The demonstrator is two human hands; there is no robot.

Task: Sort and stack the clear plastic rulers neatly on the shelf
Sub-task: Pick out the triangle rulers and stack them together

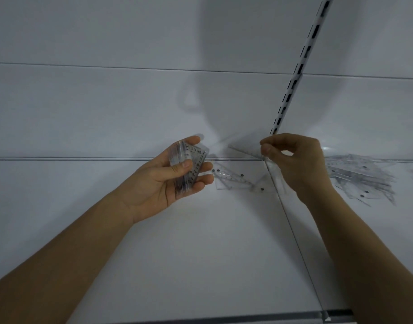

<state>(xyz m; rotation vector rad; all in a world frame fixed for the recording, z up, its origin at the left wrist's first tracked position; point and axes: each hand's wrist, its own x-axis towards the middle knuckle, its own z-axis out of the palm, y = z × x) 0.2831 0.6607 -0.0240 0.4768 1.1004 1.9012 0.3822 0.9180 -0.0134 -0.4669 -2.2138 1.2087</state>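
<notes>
On a white shelf (pixel 154 265), clear plastic rulers are being gathered by two bare hands, seen from a head-worn camera. A small stack of triangular rulers (pixel 189 166), printed with black numbers, stands nearly upright in the left hand (pixel 168 181), thumb pressing the front and fingers curled behind. The right hand (pixel 294 160) pinches one larger clear triangle (pixel 249 146) between thumb and fingertips, raised just above the shelf and angled toward the stack. Between the hands, a few loose rulers (pixel 233 180) lie flat and overlapping on the shelf, small dark dots showing at their corners. Well to the right, past a thin seam that divides the shelf, a bigger jumble of rulers (pixel 359 176) lies spread and crisscrossed; how many it holds cannot be told through the clear plastic. Judging from this, the job looks early to midway: one handful is collected, one piece appears about to join it, and both the loose few and the far jumble remain to be sorted and set down neatly. No tray, box or bin is in view; the shelf itself is the only holder. Behind it rises a white back panel (pixel 107 101) crossed by a slotted upright rail (pixel 299 66), with the person's shadow falling across the panel.
</notes>
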